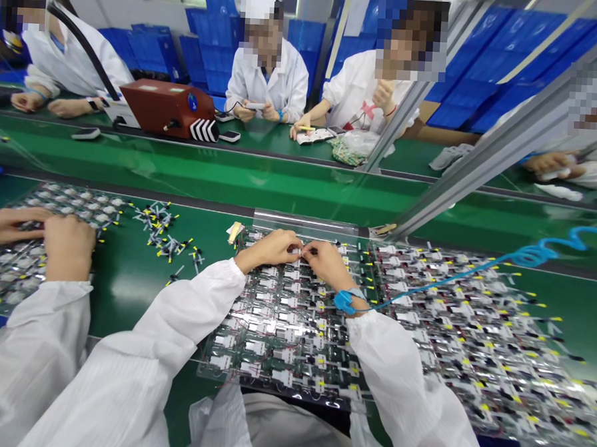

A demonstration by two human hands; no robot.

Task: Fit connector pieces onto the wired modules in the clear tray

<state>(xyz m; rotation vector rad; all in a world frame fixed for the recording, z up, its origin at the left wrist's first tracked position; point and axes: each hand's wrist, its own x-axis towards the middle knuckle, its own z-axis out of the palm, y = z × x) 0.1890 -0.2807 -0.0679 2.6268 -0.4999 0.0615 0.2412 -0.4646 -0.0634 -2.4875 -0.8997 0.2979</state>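
Note:
Both of my hands meet over the far rows of a clear plastic tray point(260, 325) filled with small white parts and thin wires. My left hand point(273, 247) has its thumb and fingertips pinched together; what lies between them is too small to make out. Close beside it, my right hand point(326, 262) pinches in the same way, its fingertips almost touching the left ones. A blue wrist strap point(347, 301) circles my right wrist, and a coiled blue cord point(476, 267) runs from it to the right.
A second tray point(477, 339) of similar parts with yellow tips lies at right. Loose black-and-white pieces point(162, 233) are scattered left. A co-worker's hands point(70, 241) work over another tray point(31, 263). A metal post point(446, 171) slants up at right; co-workers sit across the bench.

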